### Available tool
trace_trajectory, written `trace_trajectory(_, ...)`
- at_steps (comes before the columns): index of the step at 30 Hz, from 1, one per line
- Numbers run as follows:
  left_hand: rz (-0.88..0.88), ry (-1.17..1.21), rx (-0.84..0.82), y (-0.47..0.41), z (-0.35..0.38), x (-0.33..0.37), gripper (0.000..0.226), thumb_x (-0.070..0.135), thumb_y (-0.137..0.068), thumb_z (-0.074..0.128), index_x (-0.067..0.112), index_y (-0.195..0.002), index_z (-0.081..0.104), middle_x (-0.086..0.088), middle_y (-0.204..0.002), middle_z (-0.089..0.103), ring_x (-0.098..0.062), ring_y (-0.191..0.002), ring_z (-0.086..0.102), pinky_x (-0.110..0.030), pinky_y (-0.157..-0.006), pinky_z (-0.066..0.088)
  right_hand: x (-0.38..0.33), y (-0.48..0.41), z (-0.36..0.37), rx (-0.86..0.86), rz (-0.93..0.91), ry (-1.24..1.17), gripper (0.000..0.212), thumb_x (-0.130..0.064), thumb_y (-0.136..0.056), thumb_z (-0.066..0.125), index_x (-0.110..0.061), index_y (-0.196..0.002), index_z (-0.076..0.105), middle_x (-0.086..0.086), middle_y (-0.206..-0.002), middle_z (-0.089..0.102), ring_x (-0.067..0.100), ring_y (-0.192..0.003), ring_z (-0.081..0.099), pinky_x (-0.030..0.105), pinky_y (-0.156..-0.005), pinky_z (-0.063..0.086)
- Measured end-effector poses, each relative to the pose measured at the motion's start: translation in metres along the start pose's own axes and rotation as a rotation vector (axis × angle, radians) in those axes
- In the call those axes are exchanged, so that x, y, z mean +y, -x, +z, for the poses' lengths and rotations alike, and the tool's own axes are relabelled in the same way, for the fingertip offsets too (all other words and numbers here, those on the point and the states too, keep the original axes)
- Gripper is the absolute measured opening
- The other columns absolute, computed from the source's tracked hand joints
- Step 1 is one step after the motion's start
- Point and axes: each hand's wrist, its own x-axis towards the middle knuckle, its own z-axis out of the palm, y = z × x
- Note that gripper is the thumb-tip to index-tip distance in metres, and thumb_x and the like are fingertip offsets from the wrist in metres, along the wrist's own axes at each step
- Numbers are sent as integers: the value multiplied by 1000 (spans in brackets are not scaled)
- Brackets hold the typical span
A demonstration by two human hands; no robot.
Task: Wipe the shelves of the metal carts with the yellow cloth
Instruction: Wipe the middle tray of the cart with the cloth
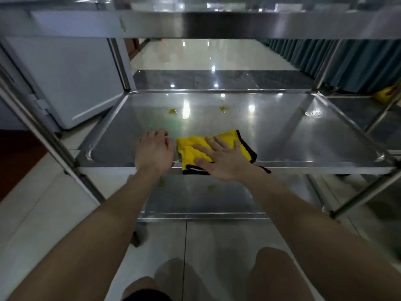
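Note:
A yellow cloth [225,141] with black trim lies on the middle shelf [282,131] of a metal cart, at its near edge, with one corner hanging over the rim. My right hand [219,158] presses flat on the cloth with straight, spread fingers. My left hand [154,152] rests just left of the cloth on the shelf's front rim, its fingers curled under and holding nothing. Yellowish smears [173,110] dot the far part of the shelf. The lower shelf [195,198] below also carries small yellowish spots.
The cart's top shelf [195,22] spans overhead. Upright posts stand at the left [54,146] and right [368,192]. A white cabinet [71,83] is at left, a second cart [388,118] at right, blue curtains [347,61] behind, glossy tiled floor all around.

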Motion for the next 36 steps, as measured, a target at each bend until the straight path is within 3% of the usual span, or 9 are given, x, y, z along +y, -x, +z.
trace_trajectory(5,2,314,13,5,-25,-16,28,23,-106,51,11,-118,74,-14,-121,68,-37,-119,61,-44,-105,45,-3,21,-8,-13,-19,-9,69,-86,-98,16,-62,-163,9,-12,-180,-3,17,-166,-7,72,-126,-5)
trace_trajectory(8,-2,45,48,6,-38,-72,42,34,-100,43,15,-122,73,-16,-123,71,-41,-117,61,-49,-103,45,-4,25,-10,-39,7,-21,67,-84,-99,18,-63,-163,10,-13,-180,-3,16,-166,-8,71,-126,-6)
trace_trajectory(11,-92,-207,-65,8,-40,-125,54,50,-104,42,19,-142,64,-18,-143,64,-41,-135,54,-55,-119,34,-16,16,-8,-62,33,-30,67,-86,-98,18,-66,-161,9,-13,-179,-6,16,-165,-12,72,-124,-11)
trace_trajectory(13,-156,-233,-162,6,-35,-138,61,65,-100,40,29,-147,56,-14,-153,55,-39,-144,46,-60,-125,25,-33,-1,-4,-75,32,-39,74,-93,-89,15,-69,-159,7,-14,-179,-9,17,-165,-15,73,-122,-15)
trace_trajectory(17,-156,-211,-184,4,-28,-144,70,75,-91,28,38,-145,52,-9,-153,53,-35,-145,45,-61,-123,27,-71,-64,1,-78,47,-34,91,-103,-74,11,-69,-158,2,-11,-178,-15,22,-164,-18,77,-118,-18)
trace_trajectory(24,-157,-214,-48,6,-20,-142,66,58,-96,21,29,-142,58,-12,-149,59,-35,-140,51,-58,-121,30,-116,-168,-13,-65,113,2,92,-98,-82,13,-59,-164,0,-3,-179,-18,31,-164,-17,85,-112,-15)
trace_trajectory(28,-169,-150,52,13,-23,-137,55,36,-105,43,8,-152,51,-20,-144,62,-40,-134,56,-56,-119,33,-122,-144,-6,-75,23,8,82,-89,-89,14,-59,-164,1,-7,-179,-13,24,-165,-15,80,-117,-15)
trace_trajectory(32,-101,45,146,22,-41,-129,39,24,-107,52,1,-138,57,-21,-134,63,-43,-126,57,-52,-112,38,-120,-92,6,-87,-104,1,70,-82,-98,17,-61,-163,5,-15,-179,-9,17,-165,-11,74,-122,-13)
trace_trajectory(36,-117,261,598,73,-60,-142,25,23,-100,67,6,-115,58,-10,-109,55,-31,-104,54,-46,-93,43,-114,-65,7,-109,-131,-13,79,-91,-88,7,-64,-162,3,-19,-178,-10,14,-165,-12,70,-124,-13)
